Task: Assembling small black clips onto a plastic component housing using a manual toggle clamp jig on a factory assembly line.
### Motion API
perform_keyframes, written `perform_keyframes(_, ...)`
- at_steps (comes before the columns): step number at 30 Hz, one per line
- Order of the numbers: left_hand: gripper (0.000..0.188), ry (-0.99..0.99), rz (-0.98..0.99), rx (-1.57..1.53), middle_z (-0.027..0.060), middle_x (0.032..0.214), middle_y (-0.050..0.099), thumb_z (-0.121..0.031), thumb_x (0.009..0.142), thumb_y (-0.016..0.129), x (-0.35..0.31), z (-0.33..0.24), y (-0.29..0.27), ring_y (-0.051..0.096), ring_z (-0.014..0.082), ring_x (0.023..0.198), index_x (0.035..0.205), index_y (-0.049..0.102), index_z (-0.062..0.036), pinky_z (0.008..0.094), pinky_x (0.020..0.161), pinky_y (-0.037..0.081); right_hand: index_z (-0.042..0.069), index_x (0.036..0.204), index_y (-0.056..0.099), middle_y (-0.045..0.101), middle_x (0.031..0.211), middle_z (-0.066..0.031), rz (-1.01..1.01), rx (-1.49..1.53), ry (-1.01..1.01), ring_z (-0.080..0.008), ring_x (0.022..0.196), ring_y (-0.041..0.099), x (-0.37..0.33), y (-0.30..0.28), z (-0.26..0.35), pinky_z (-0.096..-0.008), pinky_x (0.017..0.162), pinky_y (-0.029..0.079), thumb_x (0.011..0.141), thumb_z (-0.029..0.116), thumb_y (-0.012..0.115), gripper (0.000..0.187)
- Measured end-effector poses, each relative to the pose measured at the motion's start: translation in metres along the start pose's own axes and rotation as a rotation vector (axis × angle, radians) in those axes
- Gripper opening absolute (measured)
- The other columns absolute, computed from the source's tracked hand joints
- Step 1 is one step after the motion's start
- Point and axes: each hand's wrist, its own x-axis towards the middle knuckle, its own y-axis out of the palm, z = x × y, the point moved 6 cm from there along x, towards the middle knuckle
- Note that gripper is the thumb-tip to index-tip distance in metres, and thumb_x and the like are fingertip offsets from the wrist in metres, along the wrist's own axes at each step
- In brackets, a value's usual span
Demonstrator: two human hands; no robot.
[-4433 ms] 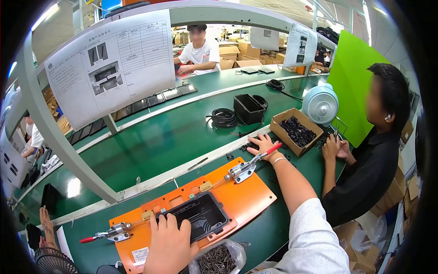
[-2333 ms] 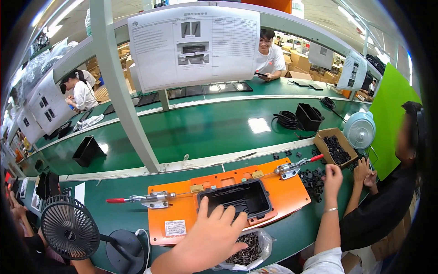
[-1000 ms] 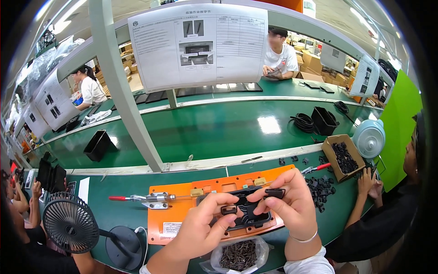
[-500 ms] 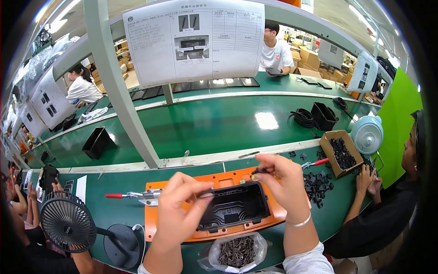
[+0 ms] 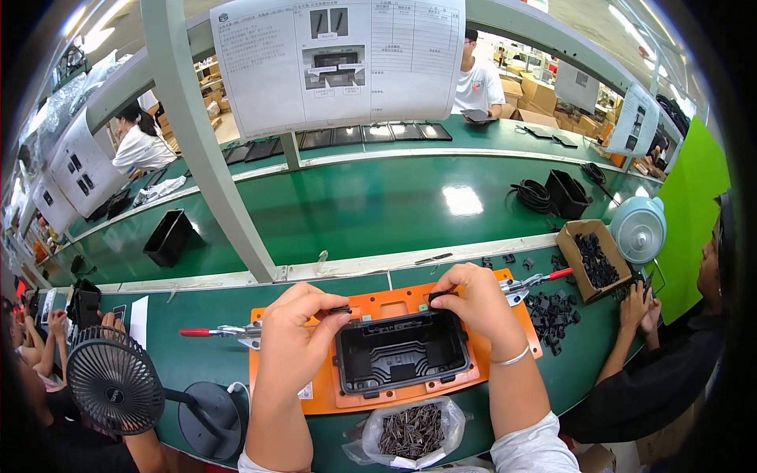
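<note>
A black rectangular open-topped box sits in an orange fixture plate on the bench, its ribbed inside showing. My left hand is at the box's far left corner, thumb and fingertips pinching a small black part. Across from it, my right hand is closed at the far right corner on another small black part, mostly covered by the fingers. Both hands are above the fixture's far side.
A clear bag of screws lies nearest me. Red-handled toggle clamps flank the fixture. Loose black parts and a cardboard box are at right, near a co-worker's hands. A black desk fan stands left.
My left hand has moved away from me and slightly left, from over the box's left rim to its far corner. My right hand has shifted slightly left. Both pinches stay closed.
</note>
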Motion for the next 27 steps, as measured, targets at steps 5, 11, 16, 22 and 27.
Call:
perform_keyframes(5, 0.018, -0.026, -0.007, 0.026, 0.0097, 0.075, 0.060, 0.007, 0.072, 0.070, -0.001, 0.005, -0.001, 0.061, 0.0195, 0.069, 0.089, 0.070, 0.0016, 0.0284, 0.060, 0.048, 0.001, 0.081, 0.070, 0.067, 0.078, -0.0108, 0.022, 0.128, 0.063, -0.0230, 0.076, 0.062, 0.002, 0.010, -0.001, -0.0320, 0.072, 0.050, 0.067, 0.001, 0.077, 0.016)
perform_keyframes(11, 0.015, -0.010, 0.021, 0.039, 0.0095, 0.075, 0.060, 0.004, 0.074, 0.070, 0.003, 0.001, 0.007, 0.061, 0.0202, 0.069, 0.089, 0.070, 0.0013, 0.0294, 0.060, 0.048, 0.002, 0.080, 0.070, 0.065, 0.079, -0.0102, 0.053, 0.126, 0.089, -0.0227, 0.079, 0.061, 0.002, 0.007, -0.012, -0.0329, 0.072, 0.050, 0.066, 0.002, 0.078, 0.016)
perform_keyframes(16, 0.013, 0.010, 0.039, 0.086, 0.0098, 0.076, 0.060, 0.003, 0.076, 0.069, 0.001, 0.005, 0.007, 0.061, 0.0204, 0.068, 0.089, 0.070, 0.0013, 0.0298, 0.060, 0.048, 0.002, 0.086, 0.068, 0.061, 0.078, -0.0068, -0.033, 0.033, -0.045, -0.0208, 0.074, 0.059, 0.004, 0.015, -0.016, -0.0319, 0.070, 0.049, 0.065, 0.003, 0.080, 0.024)
perform_keyframes(22, 0.011, -0.053, 0.063, 0.087, 0.0102, 0.084, 0.061, 0.000, 0.078, 0.068, 0.004, 0.036, 0.025, 0.062, 0.0222, 0.075, 0.089, 0.070, 0.0006, 0.0315, 0.066, 0.049, 0.001, 0.084, 0.061, 0.060, 0.074, -0.0028, 0.011, 0.136, 0.190, -0.0112, 0.068, 0.056, 0.005, 0.013, -0.027, -0.0253, 0.062, 0.048, 0.066, 0.003, 0.082, 0.029)
perform_keyframes(27, 0.011, -0.087, 0.068, 0.114, 0.0097, 0.090, 0.062, -0.006, 0.079, 0.071, 0.006, 0.051, 0.035, 0.062, 0.0236, 0.082, 0.088, 0.071, -0.0009, 0.0333, 0.074, 0.051, 0.001, 0.077, 0.057, 0.059, 0.068, -0.0027, 0.034, 0.124, 0.201, -0.0097, 0.064, 0.055, 0.009, 0.015, -0.031, -0.0246, 0.058, 0.047, 0.065, 0.003, 0.083, 0.028)
